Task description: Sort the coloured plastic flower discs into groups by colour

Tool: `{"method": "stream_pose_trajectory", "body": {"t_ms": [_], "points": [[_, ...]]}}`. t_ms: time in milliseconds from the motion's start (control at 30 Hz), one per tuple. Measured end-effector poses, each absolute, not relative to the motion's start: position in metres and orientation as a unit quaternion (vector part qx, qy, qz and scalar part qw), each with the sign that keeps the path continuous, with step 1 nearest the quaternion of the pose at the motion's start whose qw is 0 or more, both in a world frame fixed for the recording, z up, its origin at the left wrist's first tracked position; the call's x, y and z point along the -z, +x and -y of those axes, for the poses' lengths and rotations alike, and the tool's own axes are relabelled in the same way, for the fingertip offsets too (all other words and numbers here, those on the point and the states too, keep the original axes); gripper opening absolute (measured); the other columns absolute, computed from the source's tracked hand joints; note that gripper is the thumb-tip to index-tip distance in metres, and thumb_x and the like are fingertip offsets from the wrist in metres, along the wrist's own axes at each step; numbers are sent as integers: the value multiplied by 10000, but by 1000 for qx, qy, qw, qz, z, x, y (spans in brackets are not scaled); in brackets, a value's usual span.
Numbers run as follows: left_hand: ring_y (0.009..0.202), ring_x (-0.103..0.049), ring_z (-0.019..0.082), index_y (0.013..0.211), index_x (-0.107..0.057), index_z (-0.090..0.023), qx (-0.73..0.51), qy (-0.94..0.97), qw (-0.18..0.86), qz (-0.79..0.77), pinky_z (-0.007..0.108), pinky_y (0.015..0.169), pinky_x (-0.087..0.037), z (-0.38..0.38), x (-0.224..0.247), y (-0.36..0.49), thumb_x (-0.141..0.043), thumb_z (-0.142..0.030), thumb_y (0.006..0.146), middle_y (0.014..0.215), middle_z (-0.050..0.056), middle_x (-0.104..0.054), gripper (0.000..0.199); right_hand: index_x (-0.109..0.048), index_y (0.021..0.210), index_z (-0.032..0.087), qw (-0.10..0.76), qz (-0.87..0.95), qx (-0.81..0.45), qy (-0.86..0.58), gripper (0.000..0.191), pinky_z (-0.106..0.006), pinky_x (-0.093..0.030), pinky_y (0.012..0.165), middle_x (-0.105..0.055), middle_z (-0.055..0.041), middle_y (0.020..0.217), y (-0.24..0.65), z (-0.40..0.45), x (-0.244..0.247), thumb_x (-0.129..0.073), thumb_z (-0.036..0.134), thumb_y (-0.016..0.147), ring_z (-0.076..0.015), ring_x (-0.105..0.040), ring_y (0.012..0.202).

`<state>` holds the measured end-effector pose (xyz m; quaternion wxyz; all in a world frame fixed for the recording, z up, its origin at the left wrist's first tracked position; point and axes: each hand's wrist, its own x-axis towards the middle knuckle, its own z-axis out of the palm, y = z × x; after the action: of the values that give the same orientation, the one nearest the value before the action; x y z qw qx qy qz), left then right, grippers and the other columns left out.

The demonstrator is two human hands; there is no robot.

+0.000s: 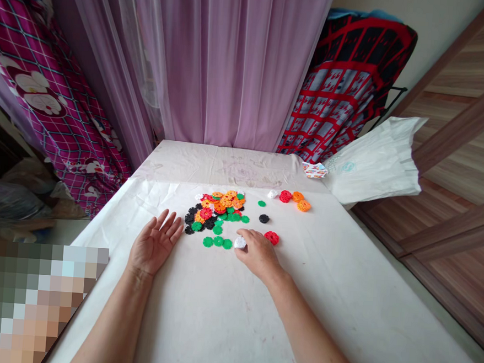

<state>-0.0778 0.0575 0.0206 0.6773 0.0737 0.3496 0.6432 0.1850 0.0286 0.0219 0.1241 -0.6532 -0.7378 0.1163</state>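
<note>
My left hand (154, 244) rests palm up on the table, fingers spread, with nothing in it. Just right of it lies a heap of flower-shaped plastic discs (219, 205) in orange, red, green, black and white. My right hand (259, 252) grips a small stack of white discs (240, 241) between thumb and fingers. Left of that stack, green discs (218, 241) lie in a short row. A red stack of discs (271, 238) touches or nearly touches the right hand's far side. Beyond it sits a black disc stack (263, 219).
Farther back are a white disc cluster (272, 194), a red one (285, 196), orange ones (301, 202) and a lone green disc (261, 204). A small patterned paper box (314, 170) and a white bag (376, 160) occupy the table's far right edge. Purple curtains (242, 65) hang behind.
</note>
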Motion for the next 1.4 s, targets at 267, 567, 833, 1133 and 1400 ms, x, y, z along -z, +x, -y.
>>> {"method": "stream_pose_trajectory", "body": {"t_ms": [267,567,833,1133,1400], "points": [[1211,-580,283,1243,-611,-165,-641,70,676,-356,427,931,-561,-57,-24,-77,-494,-247,893,1296,162,-594,378,-613,1156,181,141,711,-149,-673,388,-282,-443,790,-717,-81,1016,187,-31,-27,-596,203,769,-207,-656,909],[1255,-547,300,1262,-614,-150,-643,73,667,-368,454,986,-520,-55,-28,-76,-497,-232,891,1331,172,-583,398,-618,1056,232,218,609,-102,-755,335,-260,-436,746,-718,-17,919,281,-93,-41,-669,257,727,-175,-654,822],[1247,-553,311,1280,-609,-155,-635,105,651,-402,476,1012,-475,-54,-31,-75,-483,-213,874,1360,177,-572,429,-632,1058,192,179,579,-35,-795,314,-280,-435,738,-701,-60,929,302,-154,-17,-639,228,745,-213,-643,881],[1259,-539,324,1290,-609,-165,-630,89,647,-421,515,1044,-417,-55,-31,-75,-477,-199,855,1350,185,-582,456,-634,1055,162,179,567,-6,-804,301,-298,-449,761,-711,-92,941,299,-167,-3,-634,248,767,-224,-655,879],[1274,-527,309,1302,-600,-191,-631,73,656,-408,513,1055,-417,-56,-30,-76,-472,-211,869,1352,162,-587,451,-628,1031,195,251,553,-28,-794,313,-295,-464,773,-714,-61,914,302,-164,6,-652,245,723,-217,-656,880]]}}
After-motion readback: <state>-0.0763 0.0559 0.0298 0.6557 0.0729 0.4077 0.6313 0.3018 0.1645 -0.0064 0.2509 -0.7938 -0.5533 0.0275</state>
